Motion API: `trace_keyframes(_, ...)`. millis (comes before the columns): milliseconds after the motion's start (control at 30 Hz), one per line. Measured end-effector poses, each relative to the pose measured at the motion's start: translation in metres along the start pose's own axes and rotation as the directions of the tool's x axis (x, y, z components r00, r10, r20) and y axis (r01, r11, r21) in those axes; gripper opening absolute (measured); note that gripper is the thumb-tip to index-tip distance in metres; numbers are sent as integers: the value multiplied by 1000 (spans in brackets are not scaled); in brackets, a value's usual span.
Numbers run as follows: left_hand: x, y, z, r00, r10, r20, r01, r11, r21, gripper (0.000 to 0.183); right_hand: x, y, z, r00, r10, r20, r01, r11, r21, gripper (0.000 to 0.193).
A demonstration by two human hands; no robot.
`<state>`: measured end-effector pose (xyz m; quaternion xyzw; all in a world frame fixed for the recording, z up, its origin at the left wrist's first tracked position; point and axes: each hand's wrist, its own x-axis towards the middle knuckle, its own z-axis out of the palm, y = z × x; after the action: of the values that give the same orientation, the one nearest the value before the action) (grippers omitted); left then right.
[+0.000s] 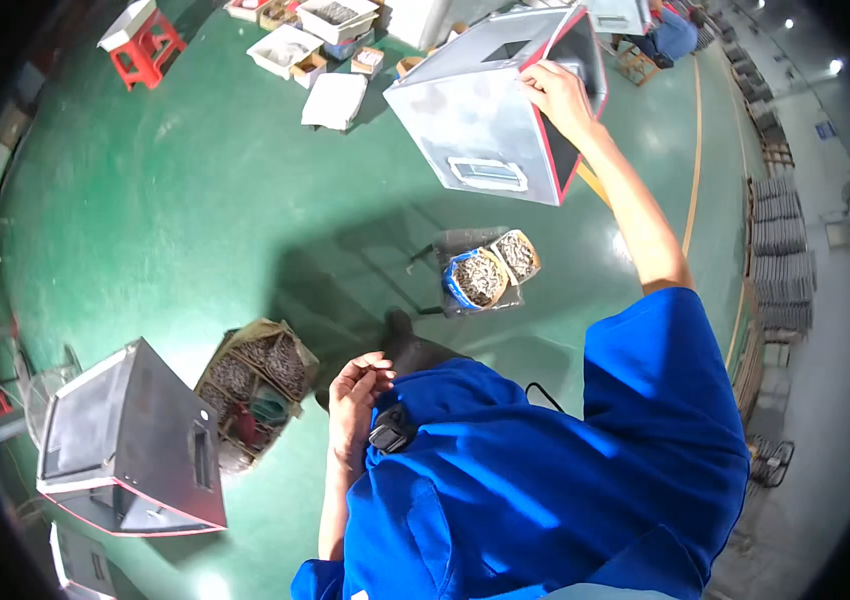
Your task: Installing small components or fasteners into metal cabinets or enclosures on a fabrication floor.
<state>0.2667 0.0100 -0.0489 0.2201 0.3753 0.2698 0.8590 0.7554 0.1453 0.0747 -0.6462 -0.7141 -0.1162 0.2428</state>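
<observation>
My right hand [557, 95] reaches up and ahead, its fingers closed over the red-trimmed edge of a grey metal cabinet [480, 125]. That cabinet stands tilted in the picture, with an open side facing right and a slotted handle recess low on its front face. My left hand [353, 392] is held near my waist, fingers curled in; whatever lies in them, if anything, is too small to make out. Between me and the cabinet, two small boxes, one blue and white [476, 279] and one brown and white [516, 257], hold many small metal parts.
A second grey metal cabinet [160, 440] stands at left, beside a divided carton [290, 335] of small parts. White trays [285, 50] and a red stool [147, 50] are at the back. Stacked panels [780, 250] line the right. Another person [675, 38] sits far off.
</observation>
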Motion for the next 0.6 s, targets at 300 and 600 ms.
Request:
trace_keyframes(300,29,8,18,994,1,-105,-2,1000,-2,19,49,10,22,896,-265,357,366,895,-255,14)
trace_keyframes(600,45,0,1,994,60,88,-47,989,-141,26,38,22,70,701,-422,575,712,362,-602,11)
